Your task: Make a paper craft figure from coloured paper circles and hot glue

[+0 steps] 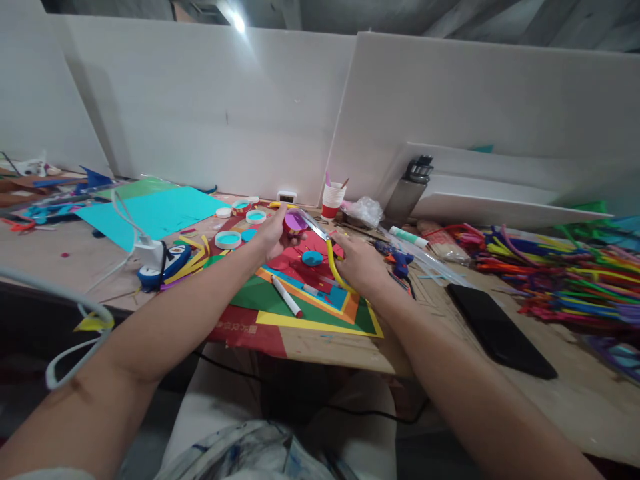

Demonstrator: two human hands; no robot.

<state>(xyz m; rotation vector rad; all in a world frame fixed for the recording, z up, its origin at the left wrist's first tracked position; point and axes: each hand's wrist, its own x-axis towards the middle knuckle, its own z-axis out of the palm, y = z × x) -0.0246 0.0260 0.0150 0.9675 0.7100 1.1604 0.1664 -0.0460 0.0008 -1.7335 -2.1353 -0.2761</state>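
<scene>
My left hand (274,235) grips a small round piece (296,222), purple on the face and red around the side; whether it is a ring or a shallow cup I cannot tell. In my right hand (361,262) is a pair of scissors (314,226) with a yellow handle. Their metal blades point left and reach the round piece's edge. Beneath both hands lies a stack of coloured paper (247,295), red on top. A blue disc (312,258) rests on the red sheet, and a white marker with a red end (287,296) lies across the green one.
Several white-rimmed rings with blue inside (229,240) stand left of my hands. Behind are a paper cup (333,200) and a bottle (407,193). To the right lie a glue gun (401,261), a black phone (501,330) and pipe cleaners (560,273). A power strip (165,265) sits left.
</scene>
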